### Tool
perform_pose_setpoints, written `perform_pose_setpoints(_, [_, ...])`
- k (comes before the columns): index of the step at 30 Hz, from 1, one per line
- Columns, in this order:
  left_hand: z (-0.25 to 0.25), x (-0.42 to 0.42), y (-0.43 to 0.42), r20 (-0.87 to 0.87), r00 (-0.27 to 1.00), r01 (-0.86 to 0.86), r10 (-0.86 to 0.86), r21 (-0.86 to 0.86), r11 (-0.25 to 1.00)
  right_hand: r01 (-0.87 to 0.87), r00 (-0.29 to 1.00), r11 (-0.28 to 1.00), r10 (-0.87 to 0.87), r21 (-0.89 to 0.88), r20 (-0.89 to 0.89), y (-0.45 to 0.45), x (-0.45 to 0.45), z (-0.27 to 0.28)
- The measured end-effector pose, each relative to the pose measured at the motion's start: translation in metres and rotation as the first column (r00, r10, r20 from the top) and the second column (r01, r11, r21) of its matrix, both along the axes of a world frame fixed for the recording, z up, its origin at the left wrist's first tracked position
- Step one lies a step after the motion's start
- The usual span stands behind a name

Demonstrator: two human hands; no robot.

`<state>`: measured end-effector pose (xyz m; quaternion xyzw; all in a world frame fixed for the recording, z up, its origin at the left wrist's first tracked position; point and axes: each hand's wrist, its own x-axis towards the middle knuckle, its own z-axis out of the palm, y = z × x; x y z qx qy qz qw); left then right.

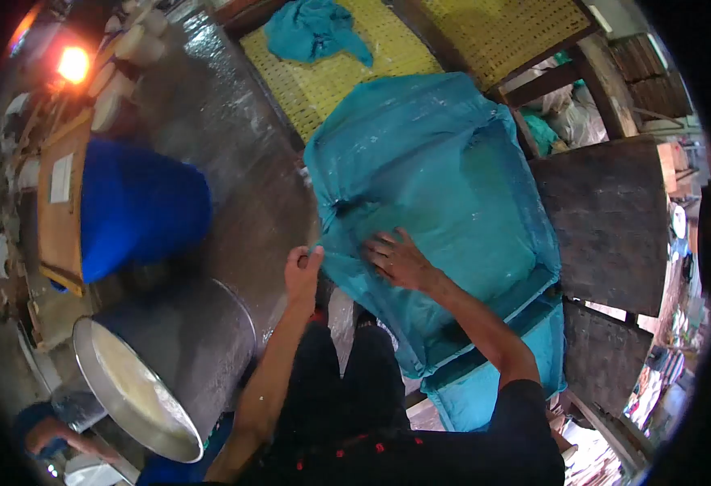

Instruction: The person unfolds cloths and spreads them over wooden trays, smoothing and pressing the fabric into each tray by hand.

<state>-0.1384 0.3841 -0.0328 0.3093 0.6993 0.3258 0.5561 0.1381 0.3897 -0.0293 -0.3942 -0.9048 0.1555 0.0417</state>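
A wet teal cloth [452, 186] lines a shallow square frame in front of me, its edges draped over the sides. My left hand [303, 267] pinches the cloth's near left edge between thumb and fingers. Resting on the cloth just to the right is my right hand [396, 257], fingers spread and palm down. Folds of cloth bunch up between the two hands. A second cloth-lined frame [493, 381] sits below and to the right, partly under the first.
A large metal pot [169, 356] holding pale content stands at lower left, with a blue barrel [140, 206] above it. Crumpled teal cloth [311, 31] lies on a yellow perforated panel [286, 89]. Dark boards [602, 223] stand at right. Another person's arm [88, 444] shows at lower left.
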Motion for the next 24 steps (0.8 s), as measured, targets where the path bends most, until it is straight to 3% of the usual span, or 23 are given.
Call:
perform_pose_setpoints(1, [0.014,0.004,0.008,0.013,1.000,0.016,-0.016,0.004,1.000,0.012,1.000,0.998,-0.013,-0.064,-0.006,0.005,0.001,0.003])
perform_pose_setpoints(3, [0.045,0.011,0.023,0.153,0.977,-0.126,0.151,-0.158,0.979,0.096,0.965,0.983,-0.130,-0.156,-0.229,0.021,-0.005,0.009])
perform_pose_setpoints(4, [0.049,0.010,0.027,0.162,0.977,-0.113,0.139,-0.162,0.980,0.109,0.965,0.981,-0.143,-0.157,-0.220,0.026,-0.012,0.002])
perform_pose_setpoints(6, [0.050,-0.001,0.035,0.302,0.953,0.123,-0.034,-0.281,0.952,0.055,0.991,0.994,-0.043,0.092,-0.125,0.035,-0.022,-0.018])
perform_pose_setpoints(7, [0.041,-0.006,0.035,0.304,0.952,0.134,-0.042,-0.286,0.949,0.065,0.991,0.994,-0.054,0.086,-0.122,0.038,-0.019,-0.017])
perform_pose_setpoints(9, [0.016,-0.015,0.032,0.158,0.967,0.215,-0.197,-0.103,0.971,-0.015,0.995,1.000,0.017,0.024,-0.097,0.045,-0.016,-0.009])
perform_pose_setpoints(10, [0.017,-0.018,0.030,0.161,0.965,0.225,-0.205,-0.120,0.967,-0.038,0.995,0.999,0.038,-0.004,-0.091,0.048,-0.014,-0.006])
perform_pose_setpoints(13, [0.023,-0.015,0.040,0.145,0.982,0.119,-0.119,0.013,0.993,0.095,0.977,0.990,-0.113,-0.108,-0.179,0.054,-0.018,-0.008])
perform_pose_setpoints(15, [0.025,-0.011,0.043,-0.034,0.994,-0.101,0.108,0.149,0.984,0.062,0.995,0.996,-0.058,0.058,-0.081,0.057,-0.028,-0.017])
perform_pose_setpoints(16, [0.022,-0.013,0.046,-0.036,0.995,-0.090,0.097,0.148,0.985,0.073,0.994,0.996,-0.069,0.056,-0.082,0.060,-0.028,-0.012])
perform_pose_setpoints(18, [0.018,-0.020,0.053,0.119,0.947,-0.321,0.299,0.422,0.848,0.046,0.990,0.998,-0.050,-0.034,-0.133,0.065,-0.025,0.000])
perform_pose_setpoints(19, [0.012,-0.026,0.049,0.109,0.948,-0.317,0.299,0.416,0.852,0.047,0.989,0.998,-0.053,-0.044,-0.139,0.060,-0.025,0.008])
perform_pose_setpoints(21, [0.004,-0.037,0.050,-0.171,0.911,-0.270,0.376,0.441,0.856,0.130,0.970,0.972,-0.166,-0.196,-0.178,0.051,-0.020,0.024])
perform_pose_setpoints(22, [0.011,-0.033,0.050,-0.176,0.914,-0.259,0.366,0.442,0.859,0.139,0.967,0.971,-0.176,-0.196,-0.183,0.040,-0.015,0.029])
perform_pose_setpoints(23, [0.023,-0.022,0.049,-0.436,0.881,0.121,0.185,0.584,0.803,0.267,0.889,0.956,-0.293,-0.120,-0.353,0.022,-0.006,0.035])
perform_pose_setpoints(24, [0.035,-0.008,0.045,-0.684,0.727,0.494,0.065,0.586,0.642,0.399,0.770,0.915,-0.374,-0.067,-0.517,0.001,0.002,0.042])
